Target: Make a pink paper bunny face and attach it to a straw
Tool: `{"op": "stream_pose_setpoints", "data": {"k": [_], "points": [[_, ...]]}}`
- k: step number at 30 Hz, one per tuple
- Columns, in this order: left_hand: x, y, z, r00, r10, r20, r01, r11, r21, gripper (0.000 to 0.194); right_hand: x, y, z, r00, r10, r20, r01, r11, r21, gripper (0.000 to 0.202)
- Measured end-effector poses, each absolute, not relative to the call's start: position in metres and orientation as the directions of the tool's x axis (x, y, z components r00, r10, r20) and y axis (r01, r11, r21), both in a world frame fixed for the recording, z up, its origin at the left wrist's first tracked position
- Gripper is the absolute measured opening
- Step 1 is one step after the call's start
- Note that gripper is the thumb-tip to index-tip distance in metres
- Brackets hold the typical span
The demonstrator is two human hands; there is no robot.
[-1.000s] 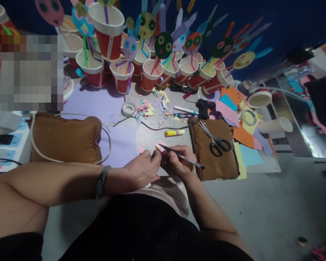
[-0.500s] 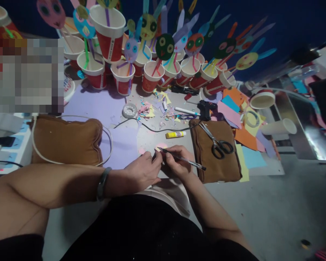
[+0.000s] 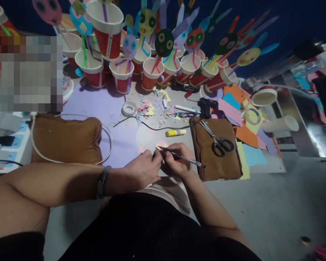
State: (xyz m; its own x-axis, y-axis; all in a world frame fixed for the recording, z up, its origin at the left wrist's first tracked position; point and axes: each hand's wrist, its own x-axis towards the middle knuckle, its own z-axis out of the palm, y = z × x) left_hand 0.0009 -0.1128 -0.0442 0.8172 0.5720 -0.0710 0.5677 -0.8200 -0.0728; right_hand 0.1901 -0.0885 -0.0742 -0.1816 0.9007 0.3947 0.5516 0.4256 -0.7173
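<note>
A pen [image 3: 187,158] with a clear barrel and dark grip is held in my right hand [image 3: 179,159], closed around it in a writing hold. Its tip points left, over a small pink and pale yellow paper piece [image 3: 162,144] on the table. My left hand [image 3: 143,168] rests close beside it with fingers curled together, the fingertips at the near edge of that paper. What the left fingers grip, if anything, is hidden. A small pink paper piece [image 3: 141,149] lies just beyond the left knuckles. Above the hands lies a yellow glue stick [image 3: 175,133].
Scissors [image 3: 220,144] lie on a brown cushion [image 3: 220,166] at right; another brown cushion [image 3: 66,139] is at left. Paper cups [image 3: 152,74] with straw-mounted paper faces line the back. Paper scraps [image 3: 146,108], a tape roll [image 3: 129,108], a glue gun [image 3: 206,107] and a black cable [image 3: 157,128] lie between.
The view has shifted slightly. Both hands keep nearly the same pose, with the pen still over the small paper piece; a little more of that paper shows.
</note>
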Motion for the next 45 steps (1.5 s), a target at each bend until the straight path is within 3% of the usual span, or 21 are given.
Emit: {"op": "stream_pose_setpoints", "data": {"k": [15, 22, 33, 41, 45], "points": [[0.003, -0.112, -0.038, 0.83, 0.544, -0.123, 0.539, -0.839, -0.069, 0.059, 0.187, -0.086, -0.072, -0.182, 0.927, 0.327, 0.566, 0.37, -0.736, 0.008], [0.002, -0.115, -0.047, 0.829, 0.558, -0.039, 0.554, -0.829, -0.078, 0.062, 0.187, -0.087, -0.071, -0.184, 0.926, 0.329, 0.583, 0.373, -0.722, 0.009], [0.001, -0.114, -0.042, 0.835, 0.548, -0.059, 0.544, -0.836, -0.065, 0.067, 0.187, -0.087, -0.069, -0.212, 0.907, 0.363, 0.569, 0.417, -0.709, 0.008], [-0.001, -0.118, -0.052, 0.845, 0.532, 0.052, 0.535, -0.841, -0.077, 0.064, 0.191, -0.088, -0.078, -0.182, 0.861, 0.475, 0.552, 0.489, -0.676, 0.008], [-0.001, -0.122, -0.062, 0.818, 0.56, 0.128, 0.572, -0.815, -0.088, 0.066, 0.192, -0.089, -0.079, -0.186, 0.889, 0.42, 0.563, 0.446, -0.696, 0.011]]}}
